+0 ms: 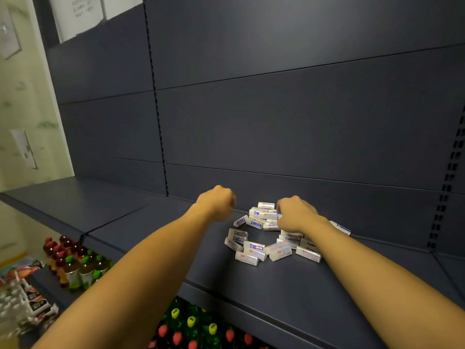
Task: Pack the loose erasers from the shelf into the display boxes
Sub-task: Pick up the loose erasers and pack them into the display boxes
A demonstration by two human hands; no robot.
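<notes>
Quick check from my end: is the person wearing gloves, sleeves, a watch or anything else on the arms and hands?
Nothing worn shows. Both forearms are bare from the lower frame edge to the wrists: no sleeves or cuffs in view. The left hand and right hand are ungloved, with no watch, band or bracelet at either wrist. Rings cannot be ruled out, since the fingers are mostly hidden from this view.
</notes>
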